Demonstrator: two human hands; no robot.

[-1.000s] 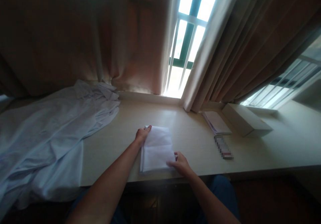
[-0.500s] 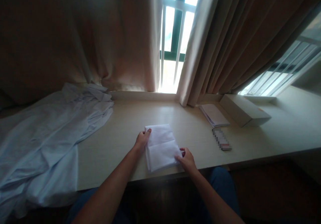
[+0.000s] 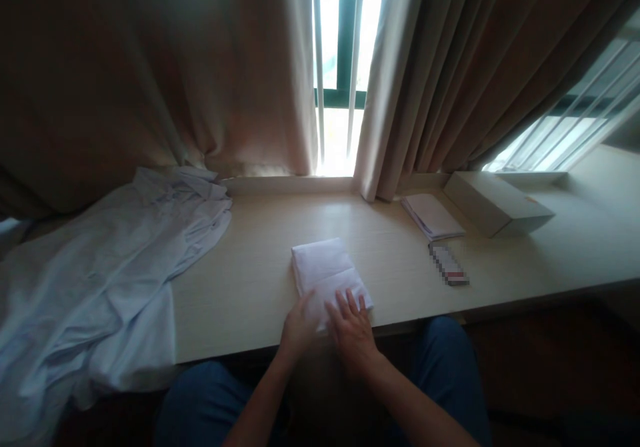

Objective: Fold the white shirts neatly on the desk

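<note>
A folded white cloth [image 3: 325, 267] lies on the pale wooden table [image 3: 250, 280] near its front edge. My left hand [image 3: 299, 327] rests at the cloth's near left corner, fingers stretched onto the fabric. My right hand [image 3: 353, 330] lies flat on the cloth's near edge beside it, fingers spread. Both hands press on the near end of the cloth and neither grips it.
A crumpled white shirt [image 3: 100, 267] covers the table's left part and hangs over the edge. At the right lie a stack of papers [image 3: 433, 217], a white box [image 3: 495, 203] and a small flat object [image 3: 449, 265]. Curtains [image 3: 475, 67] and a barred window [image 3: 340, 67] stand behind.
Both hands have drawn back from the cloth's sides to its near edge, side by side. The cloth has turned slightly and sits a bit farther from me.
</note>
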